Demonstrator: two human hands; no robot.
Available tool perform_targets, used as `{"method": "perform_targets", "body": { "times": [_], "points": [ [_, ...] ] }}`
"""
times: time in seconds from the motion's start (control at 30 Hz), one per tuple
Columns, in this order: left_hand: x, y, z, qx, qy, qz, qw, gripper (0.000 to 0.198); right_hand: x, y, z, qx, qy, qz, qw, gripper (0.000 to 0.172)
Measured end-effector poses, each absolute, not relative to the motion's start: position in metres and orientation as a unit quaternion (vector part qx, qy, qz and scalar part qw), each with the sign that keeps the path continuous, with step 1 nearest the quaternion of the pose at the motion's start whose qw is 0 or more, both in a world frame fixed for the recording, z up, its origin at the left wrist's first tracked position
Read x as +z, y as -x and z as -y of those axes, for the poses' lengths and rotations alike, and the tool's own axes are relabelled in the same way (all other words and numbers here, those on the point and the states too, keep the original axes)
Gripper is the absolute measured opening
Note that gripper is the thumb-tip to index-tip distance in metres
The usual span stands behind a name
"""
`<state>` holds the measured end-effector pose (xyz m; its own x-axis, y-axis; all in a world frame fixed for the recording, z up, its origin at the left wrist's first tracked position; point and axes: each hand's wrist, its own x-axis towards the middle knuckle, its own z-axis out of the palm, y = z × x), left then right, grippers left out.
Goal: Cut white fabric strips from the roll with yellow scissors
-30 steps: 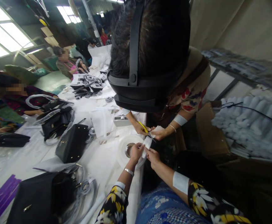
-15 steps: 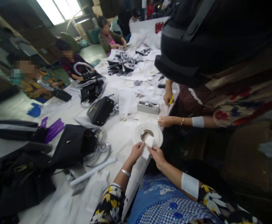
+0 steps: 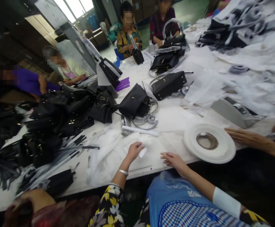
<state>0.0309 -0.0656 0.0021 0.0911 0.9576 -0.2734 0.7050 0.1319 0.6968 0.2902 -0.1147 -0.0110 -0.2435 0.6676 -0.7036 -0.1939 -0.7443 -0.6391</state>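
Note:
My left hand (image 3: pixel 134 150) rests on the white table (image 3: pixel 172 118) with its fingers curled on a small white strip (image 3: pixel 142 153), beside thin white wrapping sheets (image 3: pixel 109 148). My right hand (image 3: pixel 174 160) lies near the table's front edge, fingers loosely bent, holding nothing. A large white tape roll (image 3: pixel 209 146) lies flat to the right. A co-worker's hand (image 3: pixel 244 137) rests flat on the table just right of the roll.
Several black handbags (image 3: pixel 134 102) lie across the table, with a heap of them (image 3: pixel 57 116) at the left. A grey tape dispenser (image 3: pixel 236 113) sits behind the roll. A white paper tube (image 3: pixel 140 130) lies ahead. Several people sit along the far side.
My view has swung left. My left hand carried the white strip from the tape roll to the table at the left. My right hand let go. The co-worker's head has left view.

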Motion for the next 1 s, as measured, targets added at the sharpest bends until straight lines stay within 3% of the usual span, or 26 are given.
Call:
{"method": "perform_targets", "body": {
  "times": [0.17,0.33,0.6,0.73,0.87,1.0],
  "points": [
    [0.015,0.040,0.040,0.082,-0.668,-0.677,0.299,0.024,-0.018,-0.295,0.110,0.732,0.570,0.248,0.278,0.035],
    [0.000,0.055,0.020,0.013,-0.662,-0.711,0.239,0.036,-0.022,-0.299,0.110,0.722,0.587,0.237,0.278,0.032],
    [-0.020,0.038,0.037,0.051,-0.709,-0.700,0.066,0.039,-0.037,-0.308,0.119,0.700,0.598,0.261,0.292,0.037],
    [-0.031,0.020,0.058,0.095,-0.727,-0.679,0.040,0.045,-0.041,-0.316,0.123,0.692,0.599,0.265,0.304,0.038],
    [-0.053,0.014,0.073,0.058,-0.772,-0.633,0.009,0.061,-0.034,-0.321,0.128,0.671,0.617,0.250,0.325,0.035],
    [-0.074,0.025,0.071,0.062,-0.800,-0.597,-0.015,0.059,-0.034,-0.326,0.136,0.652,0.630,0.239,0.347,0.030]
  ]
}}
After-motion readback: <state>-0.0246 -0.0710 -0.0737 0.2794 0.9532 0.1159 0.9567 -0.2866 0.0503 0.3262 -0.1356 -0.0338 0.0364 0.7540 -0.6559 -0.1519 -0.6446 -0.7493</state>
